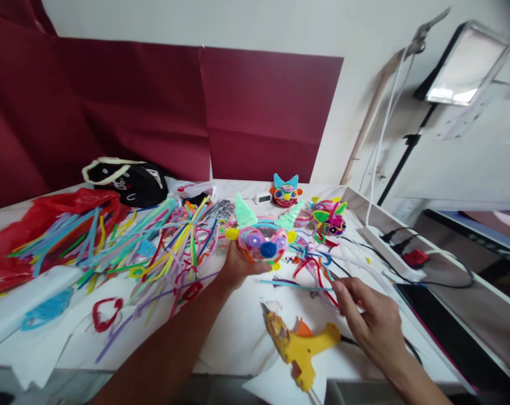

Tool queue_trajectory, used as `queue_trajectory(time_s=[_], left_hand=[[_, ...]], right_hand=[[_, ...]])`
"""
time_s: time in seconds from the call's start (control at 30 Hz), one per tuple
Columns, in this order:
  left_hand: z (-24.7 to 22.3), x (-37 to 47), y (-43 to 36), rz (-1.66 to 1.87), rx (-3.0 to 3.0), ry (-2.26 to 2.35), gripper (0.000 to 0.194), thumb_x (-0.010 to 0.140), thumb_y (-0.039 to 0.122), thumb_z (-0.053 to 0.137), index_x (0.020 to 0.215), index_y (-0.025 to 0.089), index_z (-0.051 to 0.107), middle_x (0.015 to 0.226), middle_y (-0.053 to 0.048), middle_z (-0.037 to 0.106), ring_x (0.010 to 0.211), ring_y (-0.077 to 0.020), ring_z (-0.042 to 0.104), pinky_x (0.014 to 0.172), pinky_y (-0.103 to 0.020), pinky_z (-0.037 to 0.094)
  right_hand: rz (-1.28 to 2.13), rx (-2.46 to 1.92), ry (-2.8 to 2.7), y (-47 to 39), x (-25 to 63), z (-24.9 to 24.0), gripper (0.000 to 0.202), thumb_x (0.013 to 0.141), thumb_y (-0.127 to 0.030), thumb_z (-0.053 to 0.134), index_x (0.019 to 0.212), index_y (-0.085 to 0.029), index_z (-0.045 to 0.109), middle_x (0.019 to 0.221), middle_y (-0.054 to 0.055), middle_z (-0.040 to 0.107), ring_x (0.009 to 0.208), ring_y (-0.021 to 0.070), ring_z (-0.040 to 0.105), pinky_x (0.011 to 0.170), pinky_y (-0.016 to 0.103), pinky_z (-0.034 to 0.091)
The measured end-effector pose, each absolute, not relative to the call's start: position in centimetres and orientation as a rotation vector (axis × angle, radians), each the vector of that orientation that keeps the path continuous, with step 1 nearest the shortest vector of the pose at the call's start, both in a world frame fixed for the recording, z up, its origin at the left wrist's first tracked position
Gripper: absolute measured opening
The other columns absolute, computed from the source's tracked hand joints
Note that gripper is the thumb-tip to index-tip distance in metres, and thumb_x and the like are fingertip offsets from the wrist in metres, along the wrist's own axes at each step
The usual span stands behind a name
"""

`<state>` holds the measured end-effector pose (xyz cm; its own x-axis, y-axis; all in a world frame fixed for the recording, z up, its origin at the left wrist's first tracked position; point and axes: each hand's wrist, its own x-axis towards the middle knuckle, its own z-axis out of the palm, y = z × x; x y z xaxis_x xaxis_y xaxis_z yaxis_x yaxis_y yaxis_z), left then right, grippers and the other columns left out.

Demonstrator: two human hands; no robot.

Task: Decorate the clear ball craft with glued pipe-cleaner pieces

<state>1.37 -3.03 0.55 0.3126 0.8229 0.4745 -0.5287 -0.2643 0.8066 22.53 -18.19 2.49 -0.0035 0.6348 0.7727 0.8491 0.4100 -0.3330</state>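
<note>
My left hand (237,265) is closed around the lower left side of a pipe-cleaner animal head (260,235), held upright above the table. The head has mint-green ears, purple eyes, a dark blue nose and yellow bits at its sides. To the right, my right hand (370,312) pinches the end of a light blue pipe cleaner (297,284), which points left below the head. Something orange shows by its fingertips, too small to make out. A yellow hot glue gun (303,343) lies in front, between my forearms.
Loose pipe cleaners (166,230) spread over the left side, partly in a red plastic bag (10,253). Two finished heads, one blue-eared (285,191) and one multicoloured (329,216), sit behind. A power strip (396,253) with cables and a dark phone-like slab (452,337) lie right.
</note>
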Motion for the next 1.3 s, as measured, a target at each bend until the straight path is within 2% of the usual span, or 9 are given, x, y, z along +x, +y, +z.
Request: queue_trajectory(time_s=[0.1, 0.27, 0.43, 0.63, 0.87, 0.93, 1.1, 1.3], left_hand=[[0.8, 1.3, -2.5, 1.388, 1.240, 0.308, 0.059, 0.040, 0.020, 0.093, 0.091, 0.022, 0.063, 0.083, 0.003, 0.072, 0.072, -0.0163, 0.069, 0.069, -0.030, 0.057], [1.6, 1.0, -1.5, 1.529, 1.209, 0.250, 0.060, 0.044, 0.018, 0.092, 0.095, 0.025, 0.062, 0.090, 0.003, 0.073, 0.084, -0.0173, 0.070, 0.081, -0.032, 0.057], [2.0, 0.7, -1.0, 1.603, 1.181, 0.257, 0.066, 0.041, 0.018, 0.093, 0.098, 0.027, 0.062, 0.092, 0.003, 0.073, 0.085, -0.0174, 0.069, 0.081, -0.031, 0.057], [2.3, 0.7, -1.0, 1.632, 1.150, 0.265, 0.065, 0.040, 0.018, 0.094, 0.097, 0.027, 0.064, 0.088, 0.004, 0.070, 0.087, -0.0187, 0.069, 0.085, -0.034, 0.056], [2.4, 0.8, -1.1, 1.643, 1.148, 0.254, 0.068, 0.040, 0.017, 0.094, 0.100, 0.027, 0.063, 0.093, 0.002, 0.073, 0.086, -0.0188, 0.070, 0.083, -0.034, 0.057], [2.3, 0.9, -1.2, 1.623, 1.167, 0.242, 0.069, 0.042, 0.017, 0.094, 0.103, 0.027, 0.063, 0.092, 0.003, 0.074, 0.084, -0.0188, 0.070, 0.081, -0.034, 0.057], [2.1, 0.8, -1.1, 1.584, 1.180, 0.238, 0.073, 0.040, 0.014, 0.094, 0.105, 0.026, 0.064, 0.092, 0.003, 0.074, 0.089, -0.0199, 0.071, 0.085, -0.035, 0.056], [2.2, 0.5, -0.6, 1.635, 1.195, 0.247, 0.059, 0.045, 0.017, 0.091, 0.098, 0.022, 0.066, 0.091, 0.001, 0.074, 0.084, -0.0183, 0.070, 0.085, -0.033, 0.056]], right_hand=[[-0.325, -1.360, -1.761, -18.7, 23.4, 2.0, 0.018, 0.097, -0.025, 0.051, 0.082, -0.019, 0.060, 0.054, -0.005, 0.056, 0.045, 0.0085, 0.053, 0.046, 0.020, 0.038], [-0.212, -1.476, -1.817, -18.6, 24.9, 1.1, 0.017, 0.099, -0.028, 0.049, 0.089, -0.020, 0.061, 0.062, -0.003, 0.064, 0.052, 0.0111, 0.060, 0.052, 0.021, 0.045], [-0.238, -1.520, -1.892, -16.9, 26.4, 0.4, 0.015, 0.096, -0.025, 0.050, 0.098, -0.019, 0.063, 0.089, 0.006, 0.072, 0.079, 0.0182, 0.068, 0.069, 0.029, 0.052], [-0.262, -1.582, -2.026, -13.7, 28.1, 1.6, 0.021, 0.094, -0.017, 0.047, 0.093, -0.016, 0.068, 0.089, 0.009, 0.070, 0.080, 0.0191, 0.066, 0.073, 0.030, 0.050], [-0.196, -1.680, -2.333, -9.9, 27.4, 2.0, 0.026, 0.090, -0.010, 0.053, 0.104, -0.017, 0.073, 0.095, 0.010, 0.069, 0.090, 0.0207, 0.064, 0.082, 0.031, 0.046], [-0.190, -1.717, -2.386, -8.9, 27.0, 1.7, 0.025, 0.087, -0.009, 0.055, 0.102, -0.017, 0.074, 0.094, 0.011, 0.068, 0.093, 0.0227, 0.063, 0.083, 0.033, 0.044], [-0.132, -1.750, -2.384, -7.9, 27.0, 1.8, 0.019, 0.087, -0.009, 0.055, 0.078, -0.015, 0.071, 0.087, 0.012, 0.066, 0.089, 0.0226, 0.062, 0.081, 0.032, 0.043], [0.030, -1.662, -2.128, -9.2, 28.9, 4.0, 0.016, 0.090, -0.017, 0.052, 0.088, -0.017, 0.067, 0.085, 0.007, 0.069, 0.076, 0.0164, 0.063, 0.074, 0.028, 0.046]])
